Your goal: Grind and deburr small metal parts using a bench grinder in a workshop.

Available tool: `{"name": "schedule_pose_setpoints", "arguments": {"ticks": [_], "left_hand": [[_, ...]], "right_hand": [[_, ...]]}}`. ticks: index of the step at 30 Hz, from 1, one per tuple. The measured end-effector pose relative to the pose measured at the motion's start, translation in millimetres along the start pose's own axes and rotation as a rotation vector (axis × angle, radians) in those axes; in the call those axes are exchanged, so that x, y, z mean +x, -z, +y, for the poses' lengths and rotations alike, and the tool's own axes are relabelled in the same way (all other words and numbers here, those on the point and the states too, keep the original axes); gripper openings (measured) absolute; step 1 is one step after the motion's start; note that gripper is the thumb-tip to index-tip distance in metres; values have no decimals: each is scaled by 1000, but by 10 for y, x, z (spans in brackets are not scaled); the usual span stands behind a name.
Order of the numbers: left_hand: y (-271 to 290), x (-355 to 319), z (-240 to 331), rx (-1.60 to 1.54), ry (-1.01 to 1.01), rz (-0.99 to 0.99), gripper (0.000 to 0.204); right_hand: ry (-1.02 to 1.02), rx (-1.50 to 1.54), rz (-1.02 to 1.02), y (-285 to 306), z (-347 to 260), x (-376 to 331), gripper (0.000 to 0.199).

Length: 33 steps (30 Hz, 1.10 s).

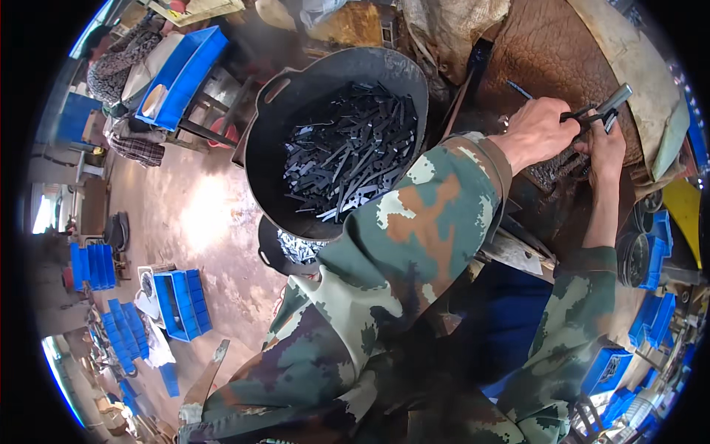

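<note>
Over a brown, worn leather-like sheet (547, 44), both my hands work close together at the upper right. My left hand (538, 132) is closed, and a thin dark metal piece (568, 116) sticks out of its fingers toward the right hand. My right hand (605, 144) is closed too, fingertips at the dark pieces and a silver metal rod (618, 97) that points up and right. Which of these each finger grips is partly hidden. Near my left knuckles lies a thin blue, pen-like stick (520, 90). Camouflage sleeves cover my arms.
Left of my hands stands a big black bucket (266, 174) holding many dark, flat metal pieces (355, 148). Below it a second container holds shiny pieces (299, 248). Blue bins (181, 303) stand on the floor (207, 200). Another person (122, 70) is at the upper left.
</note>
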<state>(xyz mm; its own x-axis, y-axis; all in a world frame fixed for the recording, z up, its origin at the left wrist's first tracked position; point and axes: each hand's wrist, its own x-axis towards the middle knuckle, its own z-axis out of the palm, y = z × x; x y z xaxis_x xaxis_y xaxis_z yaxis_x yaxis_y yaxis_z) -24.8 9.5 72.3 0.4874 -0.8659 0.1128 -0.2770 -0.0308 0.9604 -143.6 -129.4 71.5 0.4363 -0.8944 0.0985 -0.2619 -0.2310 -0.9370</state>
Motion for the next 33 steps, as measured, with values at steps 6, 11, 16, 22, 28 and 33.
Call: {"name": "schedule_pose_setpoints", "arguments": {"ticks": [6,11,16,22,28,33], "left_hand": [[-103,-18,123,-39,31,22,31],[-129,-43,102,-111,-70,72,30],[-216,-21,-1,-77,-207,142,29],[-190,33,3,-6,-188,91,28],[-66,-21,57,15,-130,63,26],[8,-75,107,44,-109,76,26]], "right_hand": [[27,-2,21,172,224,134,28],[111,27,47,75,179,127,29],[123,-37,46,147,263,185,34],[133,-19,38,169,242,189,35],[101,56,22,122,237,155,35],[91,129,3,83,210,152,39]]}}
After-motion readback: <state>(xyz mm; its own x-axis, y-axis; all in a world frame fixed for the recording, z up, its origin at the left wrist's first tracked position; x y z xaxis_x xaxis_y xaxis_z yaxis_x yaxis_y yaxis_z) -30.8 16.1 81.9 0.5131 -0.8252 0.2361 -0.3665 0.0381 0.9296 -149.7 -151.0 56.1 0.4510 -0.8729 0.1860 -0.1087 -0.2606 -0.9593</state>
